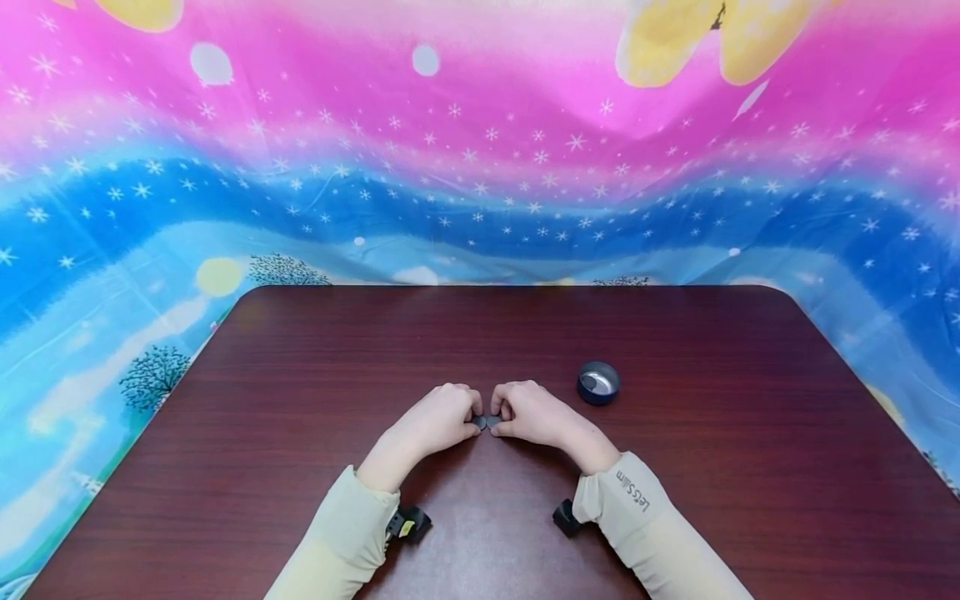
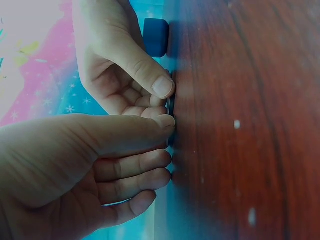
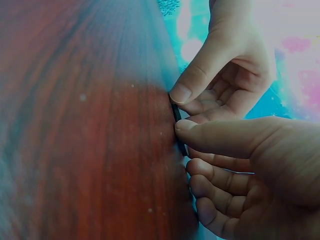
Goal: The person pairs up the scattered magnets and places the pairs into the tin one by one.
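Note:
Over the middle of the table, both hands meet at two small, flat, dark grey discs lying low at the tabletop. My left hand (image 1: 446, 421) pinches the left disc (image 1: 480, 422) between thumb and fingers. The right disc (image 1: 492, 422) is pinched the same way by my right hand (image 1: 536, 414). Their edges appear to touch, though the fingers cover much of both. Seen edge-on in the right wrist view, a thin black disc (image 3: 177, 113) shows between the two thumbs. The other fingers of each hand rest near the table surface.
A small round dark container (image 1: 598, 383), open at the top with a shiny inside, stands behind and right of the right hand. Something dark lies in it. The dark red wooden table (image 1: 337, 333) ends at a colourful cloth (image 1: 480, 167) hanging behind.

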{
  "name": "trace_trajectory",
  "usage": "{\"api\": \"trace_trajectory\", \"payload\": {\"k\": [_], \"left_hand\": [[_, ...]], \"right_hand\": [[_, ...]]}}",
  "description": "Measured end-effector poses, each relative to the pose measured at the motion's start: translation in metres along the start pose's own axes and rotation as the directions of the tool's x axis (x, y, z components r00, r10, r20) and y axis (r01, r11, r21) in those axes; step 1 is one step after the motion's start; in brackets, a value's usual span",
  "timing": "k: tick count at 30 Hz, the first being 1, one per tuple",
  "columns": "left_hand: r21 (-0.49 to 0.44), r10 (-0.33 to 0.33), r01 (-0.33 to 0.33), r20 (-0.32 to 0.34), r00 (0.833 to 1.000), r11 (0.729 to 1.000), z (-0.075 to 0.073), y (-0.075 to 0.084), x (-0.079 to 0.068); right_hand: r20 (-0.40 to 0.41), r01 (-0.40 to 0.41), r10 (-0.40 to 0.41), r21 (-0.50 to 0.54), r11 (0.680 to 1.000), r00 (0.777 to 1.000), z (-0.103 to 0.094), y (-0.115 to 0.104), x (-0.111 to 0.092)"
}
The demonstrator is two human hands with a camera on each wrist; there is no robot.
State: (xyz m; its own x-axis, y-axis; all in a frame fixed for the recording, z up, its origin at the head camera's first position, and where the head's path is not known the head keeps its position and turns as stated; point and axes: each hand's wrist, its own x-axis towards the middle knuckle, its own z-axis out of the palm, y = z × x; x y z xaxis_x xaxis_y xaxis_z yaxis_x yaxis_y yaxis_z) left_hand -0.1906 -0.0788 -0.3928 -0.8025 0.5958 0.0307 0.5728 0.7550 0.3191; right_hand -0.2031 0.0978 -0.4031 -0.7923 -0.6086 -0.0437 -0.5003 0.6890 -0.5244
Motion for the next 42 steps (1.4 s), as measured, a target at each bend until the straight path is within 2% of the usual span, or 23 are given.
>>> {"api": "trace_trajectory", "payload": {"k": [20, 29, 42], "left_hand": [[0.027, 0.004, -0.004, -0.005, 1.000, 1.000, -0.004, 0.001, 0.000], [0.046, 0.000, -0.001, 0.017, 1.000, 0.999, -0.004, 0.003, -0.001], [0.028, 0.020, -0.021, 0.032, 0.999, 0.999, -0.002, 0.008, 0.005]], "right_hand": [[0.007, -0.001, 0.001, 0.010, 1.000, 1.000, -0.006, -0.003, 0.000], [0.010, -0.040, 0.040, 0.035, 0.999, 0.999, -0.010, 0.001, -0.003], [-0.032, -0.049, 0.048, -0.019, 0.999, 0.998, -0.017, 0.011, -0.014]]}}
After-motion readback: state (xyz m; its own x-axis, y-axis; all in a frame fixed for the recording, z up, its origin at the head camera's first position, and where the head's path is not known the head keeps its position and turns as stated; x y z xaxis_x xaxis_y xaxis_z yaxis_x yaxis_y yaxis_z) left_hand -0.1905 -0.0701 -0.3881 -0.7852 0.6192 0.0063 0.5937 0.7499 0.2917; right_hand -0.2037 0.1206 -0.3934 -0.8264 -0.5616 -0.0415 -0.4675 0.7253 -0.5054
